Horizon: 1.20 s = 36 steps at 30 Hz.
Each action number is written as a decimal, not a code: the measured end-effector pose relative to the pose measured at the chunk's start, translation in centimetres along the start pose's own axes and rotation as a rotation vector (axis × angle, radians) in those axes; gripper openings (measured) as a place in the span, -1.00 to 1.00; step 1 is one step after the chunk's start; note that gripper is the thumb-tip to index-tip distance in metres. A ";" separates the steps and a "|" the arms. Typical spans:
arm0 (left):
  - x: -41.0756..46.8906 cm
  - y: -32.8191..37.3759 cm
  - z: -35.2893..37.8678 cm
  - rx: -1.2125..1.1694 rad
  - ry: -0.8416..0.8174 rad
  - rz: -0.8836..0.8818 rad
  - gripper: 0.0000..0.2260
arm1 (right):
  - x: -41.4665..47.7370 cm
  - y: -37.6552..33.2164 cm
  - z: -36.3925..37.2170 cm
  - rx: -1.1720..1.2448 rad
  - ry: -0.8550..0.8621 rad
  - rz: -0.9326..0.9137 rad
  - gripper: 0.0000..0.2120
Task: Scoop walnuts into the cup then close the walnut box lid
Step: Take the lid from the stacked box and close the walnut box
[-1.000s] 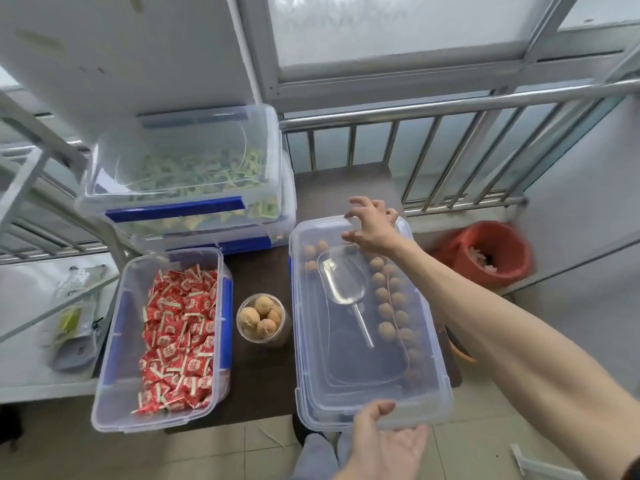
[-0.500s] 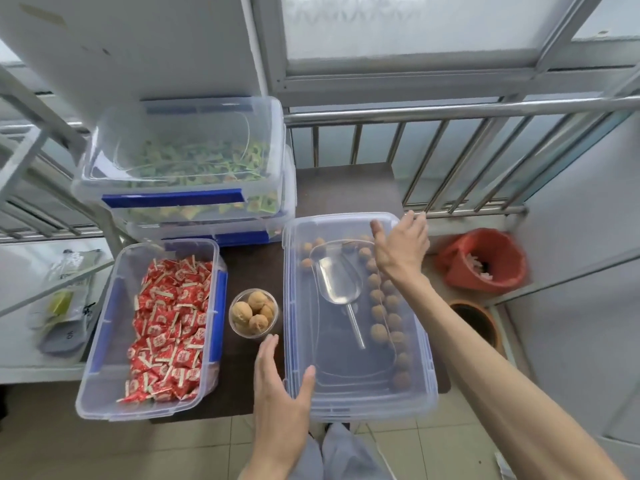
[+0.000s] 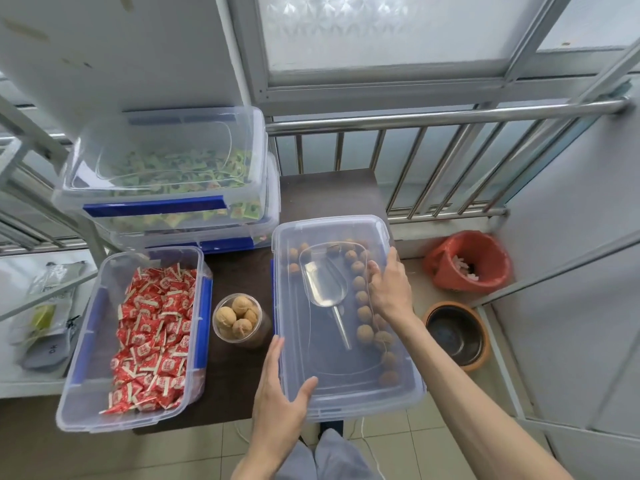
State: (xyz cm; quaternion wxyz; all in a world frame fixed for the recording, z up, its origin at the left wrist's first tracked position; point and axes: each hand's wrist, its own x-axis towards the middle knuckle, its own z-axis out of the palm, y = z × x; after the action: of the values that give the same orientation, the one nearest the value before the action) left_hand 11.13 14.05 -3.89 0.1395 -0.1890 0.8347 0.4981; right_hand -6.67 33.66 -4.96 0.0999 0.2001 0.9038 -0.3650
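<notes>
The clear walnut box (image 3: pixel 346 393) stands on the dark table with its clear lid (image 3: pixel 332 230) lying on top. Through the lid I see a metal scoop (image 3: pixel 323 285) and a row of walnuts (image 3: pixel 362 299) along the right side. A small clear cup (image 3: pixel 239 318) holding several walnuts stands just left of the box. My left hand (image 3: pixel 280 400) rests on the lid's near left corner, thumb on top, fingers along the left edge. My right hand (image 3: pixel 389 285) presses flat on the lid's right edge, about halfway back.
A lidless box of red candy packets (image 3: pixel 152 334) sits at the left. Two stacked closed boxes of green packets (image 3: pixel 166 174) stand behind it. A metal railing (image 3: pixel 433 116) runs behind the table. On the floor at the right are a red bin (image 3: pixel 467 261) and a brown pot (image 3: pixel 457 334).
My right hand slid from the lid's far edge to its right side. My left hand moved from the front edge to the near left corner. The lid has settled flat on the box.
</notes>
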 end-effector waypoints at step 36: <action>1.4 -0.7 1.2 -0.181 0.135 -0.150 -0.31 | -1.5 -1.2 -1.5 0.225 0.230 0.282 -0.62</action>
State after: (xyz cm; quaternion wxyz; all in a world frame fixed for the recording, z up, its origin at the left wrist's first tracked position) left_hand 10.23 14.59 -5.63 0.1025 -0.2959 0.7772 0.5458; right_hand -5.88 33.48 -2.67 0.0234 0.3750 0.8258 -0.4206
